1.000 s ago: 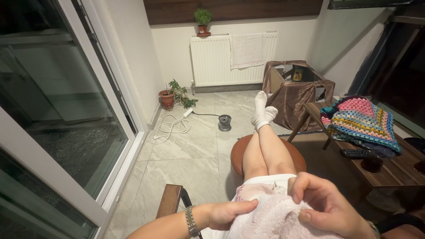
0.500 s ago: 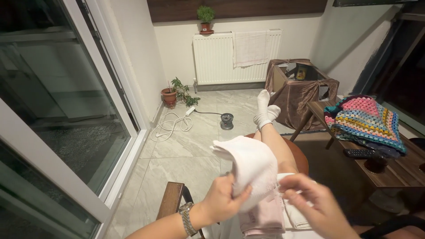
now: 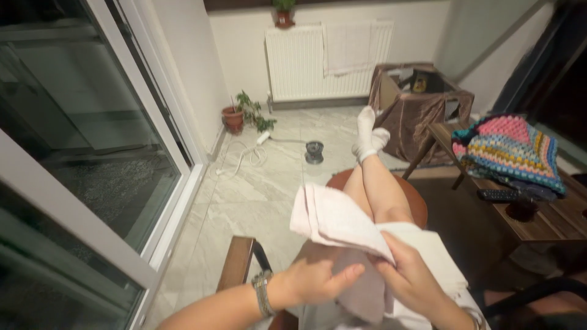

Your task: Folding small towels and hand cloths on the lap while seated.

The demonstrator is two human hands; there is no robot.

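1. The left hand (image 3: 321, 278) and the right hand (image 3: 411, 282) are close together over the person's lap, both clamped on a pale pink towel (image 3: 338, 223); the left thumb presses the hanging fold, and the right fingers pinch the upper layer.
2. The towel spreads from the hands up and leftward, its free corner hanging past the left knee, over the tiled floor (image 3: 257, 201).
3. A folded white cloth (image 3: 437, 253) lies on the lap under the right hand.
4. The crossed legs rest on a round brown stool (image 3: 416, 211), with white socks (image 3: 369, 139) towards the far wall.
5. A box draped in brown fabric (image 3: 422, 116) stands in the far right corner; a small yellow package shows inside it, too blurred to describe further.
6. On the wooden side table (image 3: 550, 223) at the right edge lie a crocheted multicoloured blanket (image 3: 510, 150) and a black remote (image 3: 498, 195) near its front edge.
7. The floor between the sliding glass door (image 3: 92, 153) and the stool is open; a white cable (image 3: 241, 162), a potted plant (image 3: 235, 116) and a small metal object (image 3: 314, 151) lie near the radiator (image 3: 299, 64).
8. Half a second earlier the towel was bunched and lifted higher by the left hand; now it is lower and opened flatter, with the right hand moved onto it.
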